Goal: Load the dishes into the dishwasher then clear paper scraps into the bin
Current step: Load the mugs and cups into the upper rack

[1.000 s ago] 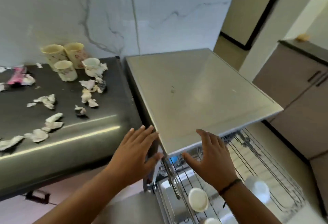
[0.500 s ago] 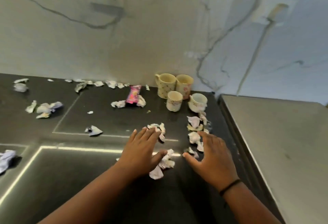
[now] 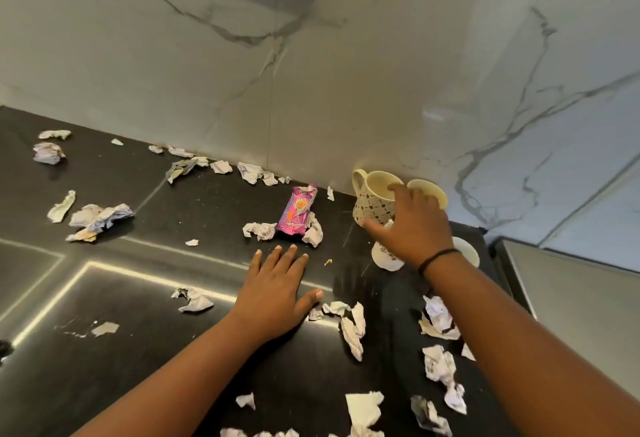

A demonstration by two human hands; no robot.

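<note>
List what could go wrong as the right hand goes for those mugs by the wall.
1. The right hand reaches over a tight cluster of mugs: the patterned mug stands close beside the others, so lifting one may knock a neighbour over.
2. A small cup sits partly hidden under the wrist and could be clipped.
3. The left hand lies flat on the dark counter among paper scraps, which a sweep could push off the edge.

left hand: flat, fingers spread | right hand: reaching forward, fingers seemingly loosely curled
</note>
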